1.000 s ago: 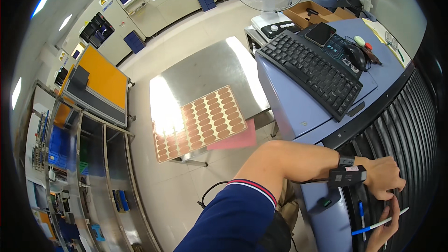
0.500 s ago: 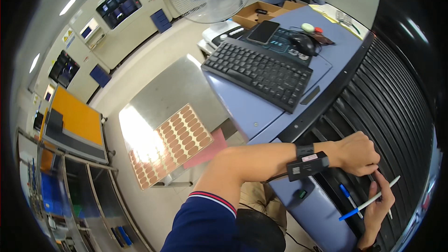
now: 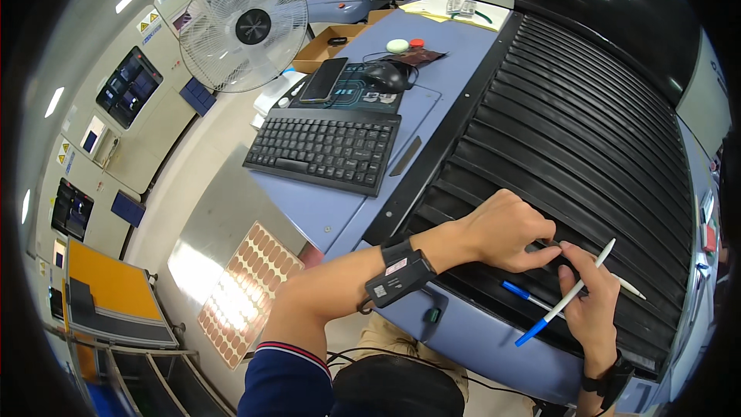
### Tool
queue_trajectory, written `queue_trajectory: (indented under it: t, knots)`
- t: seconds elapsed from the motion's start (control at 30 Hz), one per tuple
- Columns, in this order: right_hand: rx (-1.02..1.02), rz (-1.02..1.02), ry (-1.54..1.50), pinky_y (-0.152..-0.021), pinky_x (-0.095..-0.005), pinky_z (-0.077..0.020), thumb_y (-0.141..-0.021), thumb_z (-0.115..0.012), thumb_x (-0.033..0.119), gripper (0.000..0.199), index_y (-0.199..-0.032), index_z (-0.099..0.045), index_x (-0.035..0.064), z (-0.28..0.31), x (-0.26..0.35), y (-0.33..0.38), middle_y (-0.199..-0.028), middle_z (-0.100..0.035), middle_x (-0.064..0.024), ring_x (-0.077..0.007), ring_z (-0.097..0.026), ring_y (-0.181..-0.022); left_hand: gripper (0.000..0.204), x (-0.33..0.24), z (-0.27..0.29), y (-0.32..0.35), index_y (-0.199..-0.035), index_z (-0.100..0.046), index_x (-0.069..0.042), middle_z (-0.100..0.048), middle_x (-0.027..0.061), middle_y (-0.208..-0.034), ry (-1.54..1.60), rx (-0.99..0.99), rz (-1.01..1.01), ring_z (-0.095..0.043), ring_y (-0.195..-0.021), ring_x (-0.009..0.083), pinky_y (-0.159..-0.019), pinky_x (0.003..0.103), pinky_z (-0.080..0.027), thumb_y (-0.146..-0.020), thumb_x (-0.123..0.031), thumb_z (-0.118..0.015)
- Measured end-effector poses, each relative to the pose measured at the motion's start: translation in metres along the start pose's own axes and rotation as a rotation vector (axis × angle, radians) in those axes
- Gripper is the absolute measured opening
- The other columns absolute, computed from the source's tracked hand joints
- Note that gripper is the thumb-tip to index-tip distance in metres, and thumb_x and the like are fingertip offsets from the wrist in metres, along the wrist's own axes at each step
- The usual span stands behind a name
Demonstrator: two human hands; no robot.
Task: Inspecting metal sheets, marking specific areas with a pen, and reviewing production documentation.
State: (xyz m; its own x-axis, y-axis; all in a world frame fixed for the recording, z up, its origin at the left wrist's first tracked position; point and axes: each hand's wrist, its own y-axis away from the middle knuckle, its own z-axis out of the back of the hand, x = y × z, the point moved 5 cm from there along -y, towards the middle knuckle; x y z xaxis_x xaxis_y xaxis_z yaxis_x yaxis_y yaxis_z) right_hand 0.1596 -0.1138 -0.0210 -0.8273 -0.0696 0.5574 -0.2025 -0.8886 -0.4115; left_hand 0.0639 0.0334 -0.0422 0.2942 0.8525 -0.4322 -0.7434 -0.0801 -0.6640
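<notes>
My left hand is over the black ribbed surface, thumb and forefinger curled toward each other. Its fingertips meet the tip of my right forefinger; anything pinched there is too small to make out. My right hand grips a slim white pen with a blue end, slanting across its fingers. Partly behind that hand, a blue-capped pen lies on the ribbed surface. A pale pointed tip sticks out on the hand's far side; whether it belongs to another pen is hidden.
Black ribbed cover spans the machine bed. On the blue ledge to the left are a keyboard, a phone and a mouse. A fan stands beyond. A metal table with a copper-patterned panel is lower left.
The view has swung to the right, so the keyboard and fan sit further left. My left thumb and forefinger show a gap between them now. The pen stays in my right hand.
</notes>
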Motion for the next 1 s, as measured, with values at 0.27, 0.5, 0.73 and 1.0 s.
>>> queue_trajectory:
  t: [0.27, 0.5, 0.73, 1.0]
  knots:
    - [0.010, 0.007, -0.007, -0.086, -0.0391, -0.0538, -0.078, -0.065, -0.012, 0.035, -0.111, -0.065, -0.0004, -0.006, 0.009, -0.002, -0.109, -0.069, -0.0198, -0.0370, -0.068, -0.099, 0.020, 0.001, 0.005, 0.005, -0.068, -0.063, -0.006, -0.059, 0.0077, -0.055, -0.005, 0.013, 0.002, -0.057, -0.047, 0.0277, -0.045, 0.035, -0.043, -0.079, -0.021, -0.071]
    - [0.009, 0.118, -0.025, -0.078, -0.0380, -0.0578, -0.078, -0.071, -0.001, 0.034, -0.112, -0.068, 0.0046, -0.005, -0.010, 0.001, -0.108, -0.070, -0.0167, -0.0324, -0.070, -0.093, 0.008, 0.003, -0.006, -0.004, -0.071, -0.067, -0.011, -0.062, 0.0055, -0.060, -0.032, 0.080, -0.008, -0.061, -0.050, 0.0244, -0.047, 0.035, -0.048, -0.076, -0.016, -0.071]
    - [0.006, 0.103, -0.057, -0.069, -0.0358, -0.0587, -0.083, -0.070, 0.006, 0.027, -0.110, -0.068, 0.0076, -0.003, -0.018, 0.007, -0.102, -0.071, -0.0107, -0.0294, -0.070, -0.083, 0.010, -0.011, -0.001, -0.013, -0.081, -0.070, -0.008, -0.065, 0.0035, -0.061, 0.025, 0.091, -0.020, -0.060, -0.046, 0.0183, -0.046, 0.028, -0.046, -0.072, -0.007, -0.072]
    - [-0.002, 0.095, -0.105, -0.059, -0.0414, -0.0535, -0.079, -0.066, 0.003, 0.036, -0.115, -0.062, 0.0055, -0.009, -0.012, 0.009, -0.077, -0.066, -0.0076, -0.0289, -0.065, -0.071, 0.018, -0.012, 0.001, -0.008, -0.080, -0.062, -0.004, -0.063, 0.0034, -0.064, 0.039, 0.053, -0.052, -0.060, -0.047, 0.0158, -0.046, 0.025, -0.044, -0.067, 0.003, -0.071]
